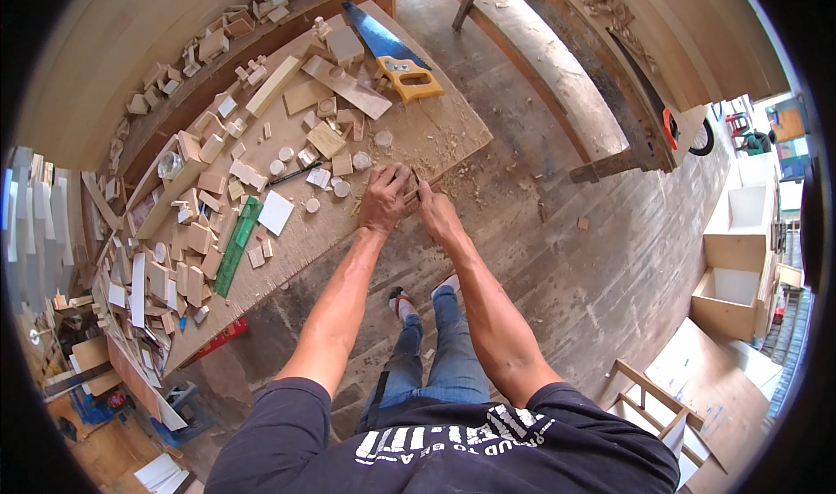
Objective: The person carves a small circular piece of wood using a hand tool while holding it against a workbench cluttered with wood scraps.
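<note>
Wooden piece (409, 196), small and mostly covered by fingers, sits between the two hands at the near edge of the counter (312, 240), toward its right end. The left hand (384, 200) is bent over it, fingers curled and closed on it. The right hand (436, 213) is just beside, its fingers drawn in narrow and its thumb pointing to the far side; whether it grips the piece or something else, I cannot tell. Curly shavings (448, 168) lie to the right of the hands, along the counter's edge.

On the far right part of the counter lies a saw (389, 52) with a blue blade and a yellow handle. Left of it are a flat board (348, 87) and a long pale stick (273, 87), set at different slants. Near the left hand are several round wooden discs (313, 205), and a bit farther left a white square (276, 213). A green plastic strip (238, 247) lies farther left again, close to many loose wood blocks (200, 238) crowding the left part. Below the hands, the person's feet stand on the worn floor (557, 276).
</note>
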Tool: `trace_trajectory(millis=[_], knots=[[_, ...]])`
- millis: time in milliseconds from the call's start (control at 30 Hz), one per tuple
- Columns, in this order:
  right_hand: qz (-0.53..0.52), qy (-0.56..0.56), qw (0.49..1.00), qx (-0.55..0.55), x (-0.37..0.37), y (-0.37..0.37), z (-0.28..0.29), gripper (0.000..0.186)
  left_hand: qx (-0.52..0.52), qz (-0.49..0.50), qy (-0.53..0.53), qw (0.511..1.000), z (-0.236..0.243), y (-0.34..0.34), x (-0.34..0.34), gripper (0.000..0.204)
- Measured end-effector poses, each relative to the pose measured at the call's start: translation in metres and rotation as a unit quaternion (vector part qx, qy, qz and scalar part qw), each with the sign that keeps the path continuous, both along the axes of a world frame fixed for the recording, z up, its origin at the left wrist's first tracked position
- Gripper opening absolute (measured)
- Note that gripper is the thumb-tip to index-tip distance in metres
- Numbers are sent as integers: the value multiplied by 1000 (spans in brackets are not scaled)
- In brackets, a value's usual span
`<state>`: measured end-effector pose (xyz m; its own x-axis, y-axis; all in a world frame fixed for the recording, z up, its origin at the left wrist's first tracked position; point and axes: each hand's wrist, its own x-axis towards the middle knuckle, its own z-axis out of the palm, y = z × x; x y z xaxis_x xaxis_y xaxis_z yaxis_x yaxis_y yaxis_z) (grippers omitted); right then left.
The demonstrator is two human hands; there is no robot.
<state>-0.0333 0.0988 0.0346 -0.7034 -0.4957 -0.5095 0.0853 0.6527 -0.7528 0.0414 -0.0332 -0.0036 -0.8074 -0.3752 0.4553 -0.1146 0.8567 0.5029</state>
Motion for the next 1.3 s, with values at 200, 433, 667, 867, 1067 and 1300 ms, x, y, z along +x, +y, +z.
trace_trajectory(millis=[200, 433, 667, 867, 1067, 1300], knots=[[21, 17, 999, 28, -2, -9, 9, 75, 46, 0, -19, 999, -2, -1, 0, 30], [42, 61, 995, 72, -4, -10, 0, 73, 16, -14, -27, 999, 17, 4, -3, 27], [20, 50, 998, 41, 11, -8, -13, 67, 32, -8, -6, 999, 7, 0, -5, 24], [14, 11, 998, 53, 16, 9, 4, 75, 50, 1, -3, 999, 9, -1, -1, 21], [11, 10, 1000, 23, 2, 0, 9, 76, 48, -9, -3, 999, 2, -2, 0, 29], [19, 10, 1000, 23, 0, -7, 9, 77, 43, -14, -21, 999, 3, -2, 0, 30]])
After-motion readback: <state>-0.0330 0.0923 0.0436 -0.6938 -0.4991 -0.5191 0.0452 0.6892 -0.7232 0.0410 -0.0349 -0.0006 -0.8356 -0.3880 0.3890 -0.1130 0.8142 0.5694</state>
